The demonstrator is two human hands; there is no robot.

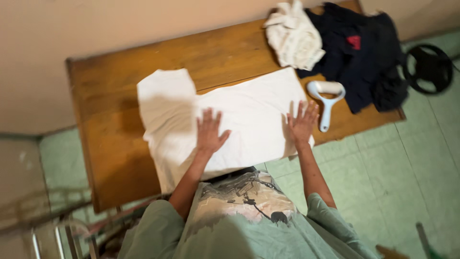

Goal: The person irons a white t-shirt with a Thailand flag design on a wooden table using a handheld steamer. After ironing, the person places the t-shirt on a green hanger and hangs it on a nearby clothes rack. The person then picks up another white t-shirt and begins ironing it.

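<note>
A white garment (239, 120) lies spread flat on the wooden table (110, 76), one sleeve reaching toward the far left. My left hand (210, 132) rests palm down on its middle with fingers apart. Pressed flat on the garment's right edge is my right hand (302, 123), fingers also spread. Neither hand holds anything. A white lint roller (327, 98) lies on the table just right of my right hand.
A crumpled white cloth (293, 36) and a dark navy garment (364, 52) are piled at the table's far right corner. A black round object (429, 68) sits on the green tiled floor (397, 172) beyond the table. A wall runs behind the table.
</note>
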